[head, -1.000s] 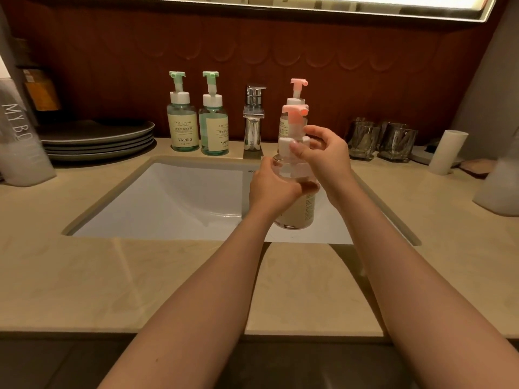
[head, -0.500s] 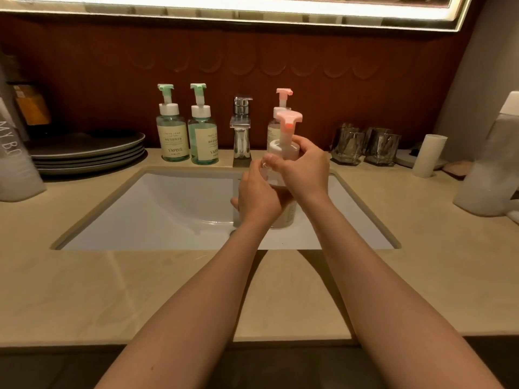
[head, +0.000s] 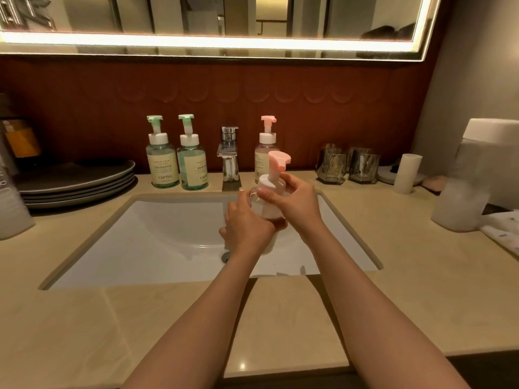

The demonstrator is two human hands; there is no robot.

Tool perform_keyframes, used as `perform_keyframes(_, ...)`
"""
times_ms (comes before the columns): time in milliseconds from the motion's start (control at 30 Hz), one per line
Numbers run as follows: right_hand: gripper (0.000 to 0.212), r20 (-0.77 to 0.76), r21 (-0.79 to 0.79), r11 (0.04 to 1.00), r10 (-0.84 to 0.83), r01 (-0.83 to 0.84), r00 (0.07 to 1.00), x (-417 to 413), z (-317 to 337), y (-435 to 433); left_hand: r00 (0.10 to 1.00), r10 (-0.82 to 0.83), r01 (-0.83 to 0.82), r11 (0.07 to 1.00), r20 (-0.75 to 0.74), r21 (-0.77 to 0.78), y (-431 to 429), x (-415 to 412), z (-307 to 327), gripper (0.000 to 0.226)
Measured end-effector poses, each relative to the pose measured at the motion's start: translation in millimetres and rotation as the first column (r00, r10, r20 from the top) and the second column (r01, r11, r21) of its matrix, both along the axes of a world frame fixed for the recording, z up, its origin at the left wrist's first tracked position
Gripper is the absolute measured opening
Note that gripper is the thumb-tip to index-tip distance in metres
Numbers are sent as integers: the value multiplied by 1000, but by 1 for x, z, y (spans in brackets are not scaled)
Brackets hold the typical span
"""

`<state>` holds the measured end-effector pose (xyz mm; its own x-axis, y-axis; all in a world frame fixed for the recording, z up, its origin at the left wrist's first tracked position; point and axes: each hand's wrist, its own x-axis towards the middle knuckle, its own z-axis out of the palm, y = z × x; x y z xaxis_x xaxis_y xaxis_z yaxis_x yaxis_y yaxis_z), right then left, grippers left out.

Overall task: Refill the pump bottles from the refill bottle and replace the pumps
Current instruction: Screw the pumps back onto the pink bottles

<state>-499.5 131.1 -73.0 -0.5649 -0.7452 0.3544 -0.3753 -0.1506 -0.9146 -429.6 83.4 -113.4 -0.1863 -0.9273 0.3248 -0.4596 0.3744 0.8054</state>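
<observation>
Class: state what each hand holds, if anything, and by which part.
Both hold one pump bottle over the sink. The left hand grips its clear body; the right hand grips the white collar under the pink pump head.

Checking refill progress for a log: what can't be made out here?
All head view.
Held bottle: fill level hidden by left hand and right hand.
Pump: whether it is screwed tight, collar under the right grip.
Back pink bottle: label partly behind the pump, print too small.
Grey container: cut off by left edge.
</observation>
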Motion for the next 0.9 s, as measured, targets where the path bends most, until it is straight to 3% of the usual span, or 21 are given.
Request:
perform_keyframes(67,65,57,23,999,47,-49,997,-4,3,5,1000,-16,16,1000,2,20,1,-4,4,83)
perform_keyframes(133,60,217,3,989,142,-146,966,-12,6,10,998,-57,58,996,-22,65,-2,-9,8,85)
perform_keyframes(233,50,402,-12,988,145,-153,904,-36,12,15,959,-94,156,962,-267,223,-8,-21,30,88)
perform_keyframes(300,58,320,122,979,115,-162,940,-47,13,17,909,-105,235,929,-404,287,-14,-27,46,88)
perform_keyframes(400,70,86,288,940,166,-184,982,-58,20,13,897,-251,339,919,-364,202,-19,-48,72,76)
perform_keyframes(567,64,-188,246,948,-160,204,969,-82,22,-17,844,-419,492,853,-335,171,-28,-80,90,67)
perform_keyframes(633,63,-256,261,925,-208,275,944,-95,20,-27,823,-437,527,826,-363,201,-41,-91,91,84)
perform_keyframes(733,59,-242,240,912,-275,332,931,-115,21,-46,799,-447,565,787,-401,247,-60,-105,95,100)
perform_keyframes(800,56,-191,232,902,-324,363,927,-129,22,-65,807,-462,567,781,-369,262,-73,-114,92,90)
perform_keyframes(900,59,-144,243,895,-349,375,926,-149,19,-93,817,-542,576,763,-195,295,-85,-117,76,69)
